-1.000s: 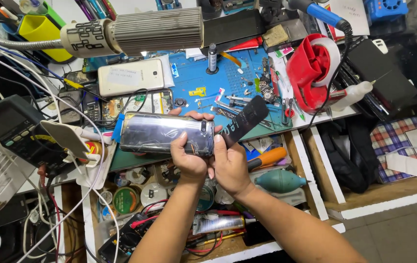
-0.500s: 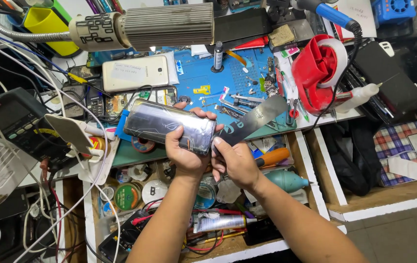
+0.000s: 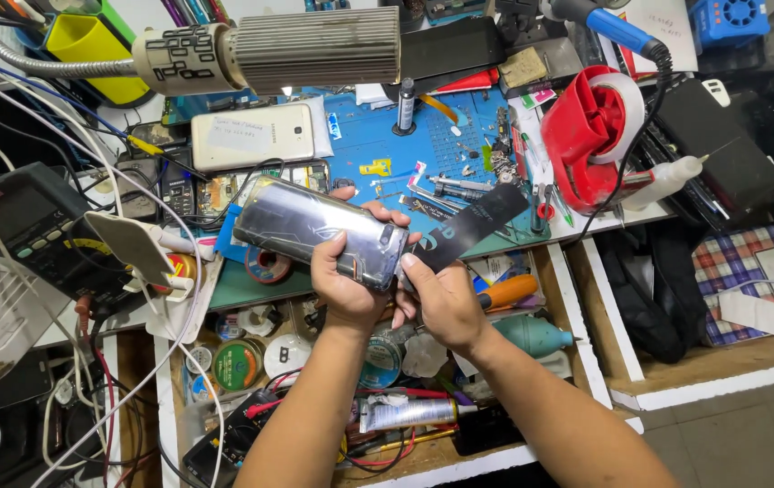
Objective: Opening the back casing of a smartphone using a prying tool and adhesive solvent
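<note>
Glossy dark phone (image 3: 319, 230), back side up, clamped in my left hand (image 3: 346, 280): fingers wrapped over its right end, thumb underneath, wrist bent up from the forearm. It's held tilted above the front edge of the counter (image 3: 251, 287), over the open drawer. My right hand (image 3: 441, 303) sits just beside it, grip pinched shut on the lower end of a black strip (image 3: 473, 226) that angles up and right from the phone's corner. Both forearms come in from the bottom. Red tape dispenser (image 3: 590, 136) stands toward the counter's right edge.
</note>
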